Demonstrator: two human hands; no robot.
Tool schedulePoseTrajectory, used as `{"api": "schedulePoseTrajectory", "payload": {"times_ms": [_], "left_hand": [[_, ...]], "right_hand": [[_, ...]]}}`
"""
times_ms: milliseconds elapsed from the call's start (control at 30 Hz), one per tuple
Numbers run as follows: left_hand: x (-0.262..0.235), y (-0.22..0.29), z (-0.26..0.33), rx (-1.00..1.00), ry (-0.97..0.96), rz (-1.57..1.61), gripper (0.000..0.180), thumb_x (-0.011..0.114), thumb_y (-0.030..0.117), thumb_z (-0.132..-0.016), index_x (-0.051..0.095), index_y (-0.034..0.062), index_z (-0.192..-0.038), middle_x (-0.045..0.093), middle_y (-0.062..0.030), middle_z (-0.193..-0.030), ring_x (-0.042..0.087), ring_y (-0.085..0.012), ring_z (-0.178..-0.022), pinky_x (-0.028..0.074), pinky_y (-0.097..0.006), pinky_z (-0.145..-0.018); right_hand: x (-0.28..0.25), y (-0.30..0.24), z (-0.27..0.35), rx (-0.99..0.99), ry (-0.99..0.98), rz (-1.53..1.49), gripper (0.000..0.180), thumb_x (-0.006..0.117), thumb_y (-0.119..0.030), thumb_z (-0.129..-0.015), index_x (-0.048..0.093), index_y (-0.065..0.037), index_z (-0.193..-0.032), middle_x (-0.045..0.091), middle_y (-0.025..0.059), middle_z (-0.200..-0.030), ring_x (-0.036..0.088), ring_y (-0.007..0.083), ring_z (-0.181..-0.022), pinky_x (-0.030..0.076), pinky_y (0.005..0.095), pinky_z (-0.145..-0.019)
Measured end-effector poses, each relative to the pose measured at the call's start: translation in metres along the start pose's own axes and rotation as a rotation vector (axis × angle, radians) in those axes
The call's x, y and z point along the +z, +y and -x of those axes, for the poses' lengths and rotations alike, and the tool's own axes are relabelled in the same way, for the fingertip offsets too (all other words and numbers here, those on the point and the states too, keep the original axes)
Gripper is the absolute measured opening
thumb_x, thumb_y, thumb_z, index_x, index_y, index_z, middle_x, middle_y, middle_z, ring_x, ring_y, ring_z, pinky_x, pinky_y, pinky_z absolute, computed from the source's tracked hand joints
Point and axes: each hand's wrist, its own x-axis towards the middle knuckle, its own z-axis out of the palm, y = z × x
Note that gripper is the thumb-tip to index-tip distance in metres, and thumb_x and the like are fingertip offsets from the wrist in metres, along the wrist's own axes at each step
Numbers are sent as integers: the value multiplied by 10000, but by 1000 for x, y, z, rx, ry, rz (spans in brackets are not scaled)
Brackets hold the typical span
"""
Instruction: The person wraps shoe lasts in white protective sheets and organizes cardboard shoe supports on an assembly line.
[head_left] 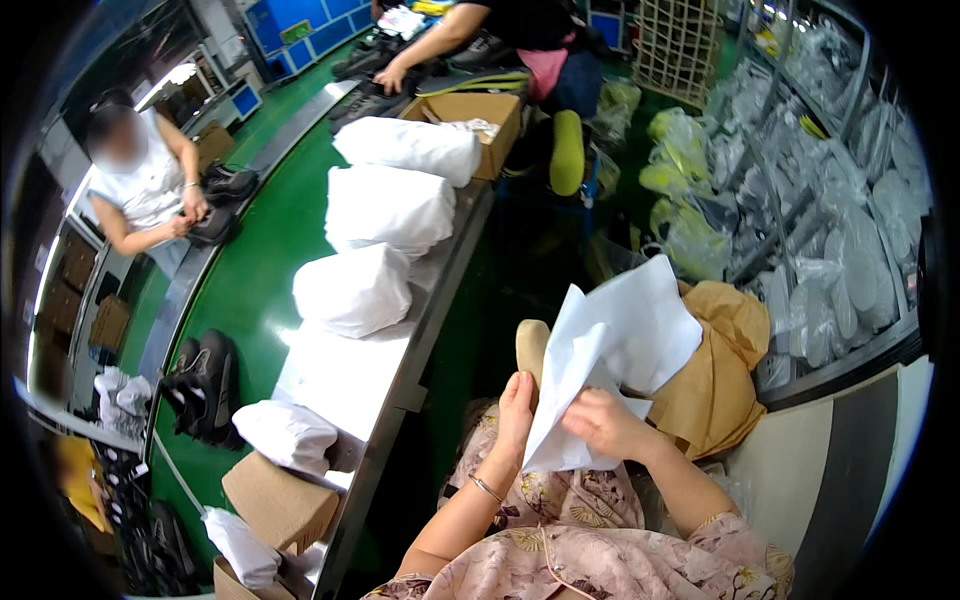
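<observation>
Above my lap, my left hand (515, 412) grips a tan, round-ended piece (531, 350) that looks like a shoe sole; its lower part is hidden by paper. A creased sheet of white paper (640, 325) stands up beside it and spreads to the right. Against the near face of this sheet, my right hand (602, 425) has its fingers curled in, closed on the paper and slightly blurred. Some fingertips are hidden in its folds.
Left of me runs a green conveyor line with a metal-edged bench (345, 378) bearing several white-wrapped bundles (352, 290). Dark shoes (207, 385) stand beyond. Brown paper (725, 365) lies at my right, near a rack of bagged soles (840, 250). Co-workers handle shoes across the line and ahead.
</observation>
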Motion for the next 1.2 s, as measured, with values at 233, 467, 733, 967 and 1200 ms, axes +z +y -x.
{"api": "schedulePoseTrajectory", "payload": {"times_ms": [233, 467, 733, 967, 1200], "left_hand": [[-13, 10, 46, -3, -127, 0, 178, 460, 238, -962, 550, 93, -916, 530, 45, -817, 492, -40, -730, 434, -206, -639], [-69, -19, 41, -247, -351, 537, 497, 406, 354, -955, 356, 72, -1361, 438, -79, -1323, 507, -205, -1136, 446, -342, -944], [-51, 40, 81, 202, -173, 365, 280, 409, 236, -967, 550, 75, -1148, 605, -64, -1034, 585, -155, -947, 498, -310, -827], [-44, 55, 90, 49, -299, 229, 505, 442, 329, -940, 340, 66, -1359, 446, -93, -1304, 478, -197, -1159, 413, -340, -967], [-57, 34, 87, 148, -137, 280, 399, 478, 254, -924, 451, 59, -1272, 526, -102, -1201, 527, -209, -1086, 463, -337, -888]], "right_hand": [[21, -26, -28, 89, 438, 244, 467, 689, -208, -744, 460, -4, -1098, 560, 176, -919, 578, 311, -795, 474, 414, -666], [46, -41, -50, -48, 212, 131, 758, 499, -396, -894, 71, -90, -1439, 179, 262, -1429, 244, 442, -1303, 313, 468, -1028], [57, -68, -36, -45, 117, 222, 801, 517, -394, -884, 27, -87, -1438, 197, 225, -1445, 355, 420, -1247, 391, 432, -971], [39, -96, -54, -58, 51, 221, 778, 558, -394, -861, 138, -67, -1429, 194, 182, -1466, 378, 363, -1252, 383, 399, -979], [47, -65, -38, 225, -16, 263, 810, 526, -503, -847, 187, -21, -1403, 543, 272, -1132, 541, 411, -1034, 430, 413, -879]]}}
